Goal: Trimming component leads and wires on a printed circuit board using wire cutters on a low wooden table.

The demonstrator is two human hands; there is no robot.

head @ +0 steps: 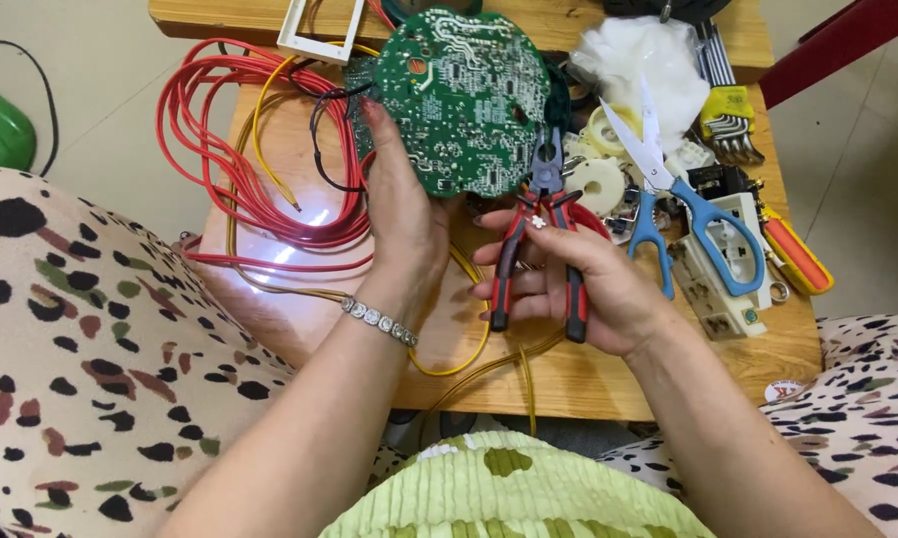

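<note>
One small wooden bench [299,329] carries everything. One loose coil of red insulated wire [220,149] hangs over its left edge, with yellow wire [270,149] mixed in. One round green circuit board [464,95] is propped up near the back edge; the left hand [399,214] wraps its edge to steady it. The right hand [579,284] is curled around one pair of red-and-black-handled pliers [541,234], jaws nearly closed at the board's lower rim. One pair of blue-handled scissors [678,204] lies open by the right edge.

Blue scissors [668,189], red wire coil [220,149], perhaps hex keys [728,115].
</note>
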